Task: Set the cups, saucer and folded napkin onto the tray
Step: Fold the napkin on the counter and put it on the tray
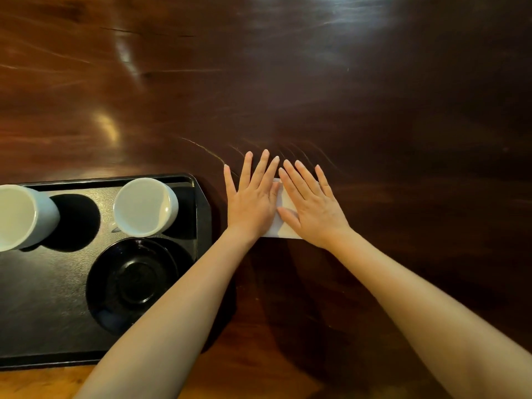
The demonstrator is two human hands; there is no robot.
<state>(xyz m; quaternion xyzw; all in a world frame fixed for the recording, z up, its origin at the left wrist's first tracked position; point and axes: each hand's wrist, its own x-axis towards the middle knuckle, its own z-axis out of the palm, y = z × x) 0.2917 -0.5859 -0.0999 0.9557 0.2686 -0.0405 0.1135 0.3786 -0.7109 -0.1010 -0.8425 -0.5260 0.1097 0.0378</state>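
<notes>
Your left hand (pixel 252 201) and your right hand (pixel 312 207) both lie flat, palms down, on the white napkin (pixel 283 223), which sits on the dark wooden table (pixel 374 110) just to the right of the tray (pixel 43 298). The fingers of both hands are stretched out and spread, pressing rather than gripping; nothing is clasped in either one. The index fingers nearly meet over the far edge of the napkin, and only a strip of the white between the hands and its near edge shows. The napkin is apart from the tray, not on it.

On the black tray, at the left of the scene, two white cups stand upright along the far side: one cup (pixel 145 207) toward the tray's right end, and a second cup (pixel 23 217) at the left, partly cut off by the picture's edge. The black saucer (pixel 132 286) lies on the tray just near of the right-hand cup, and your left forearm crosses over the tray's near right corner.
</notes>
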